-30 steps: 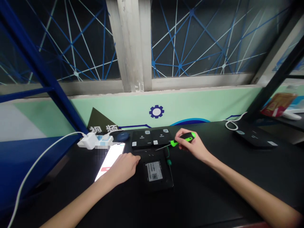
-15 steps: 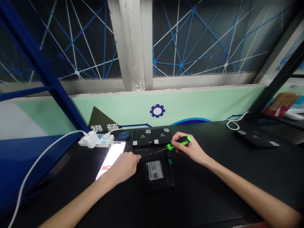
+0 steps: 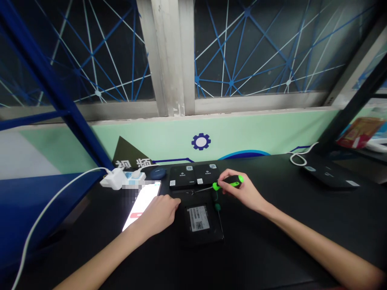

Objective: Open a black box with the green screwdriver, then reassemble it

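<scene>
My right hand (image 3: 238, 190) grips a screwdriver with a green-and-black handle (image 3: 229, 183), its thin metal shaft (image 3: 204, 189) pointing left. The shaft's tip sits close to several tiny screws (image 3: 190, 192) on a black panel. My left hand (image 3: 159, 215) rests with its fingertips at that panel's near edge, holding nothing visible. Below the fingertips lies a flat black device (image 3: 201, 233) with a white-grey label (image 3: 199, 218). A slim green-handled screwdriver (image 3: 217, 207) lies along the device's right side, partly under my right hand's reach.
Two flat black units (image 3: 193, 176) sit at the back of the black desk (image 3: 272, 225). A lit phone (image 3: 141, 206) lies under my left wrist's side, beside a blue mouse (image 3: 158, 173), a power strip (image 3: 131, 176) and a white charger (image 3: 112, 179). Another black unit (image 3: 328, 175) stands far right.
My right hand and the screwdriver have moved down and left, bringing the tip nearer the tiny screws. The view has tilted slightly. My left hand has barely moved.
</scene>
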The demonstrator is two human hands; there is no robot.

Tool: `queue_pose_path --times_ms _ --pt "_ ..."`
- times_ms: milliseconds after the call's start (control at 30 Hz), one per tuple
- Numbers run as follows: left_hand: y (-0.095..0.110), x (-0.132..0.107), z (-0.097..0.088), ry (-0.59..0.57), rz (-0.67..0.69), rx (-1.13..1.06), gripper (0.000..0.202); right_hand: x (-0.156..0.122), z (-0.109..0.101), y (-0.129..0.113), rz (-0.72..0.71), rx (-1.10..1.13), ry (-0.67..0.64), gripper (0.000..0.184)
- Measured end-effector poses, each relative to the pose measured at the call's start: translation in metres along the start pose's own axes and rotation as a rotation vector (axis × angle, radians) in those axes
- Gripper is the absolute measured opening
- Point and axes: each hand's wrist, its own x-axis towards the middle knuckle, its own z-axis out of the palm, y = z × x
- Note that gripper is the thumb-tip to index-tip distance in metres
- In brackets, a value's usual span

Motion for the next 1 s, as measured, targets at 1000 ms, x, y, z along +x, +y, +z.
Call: queue_pose_path --times_ms 1000 --pt "0.002 -0.001 -0.004 0.003 -0.01 0.002 0.029 0.006 -0.011 0.002 0.133 0.194 0.071 0.028"
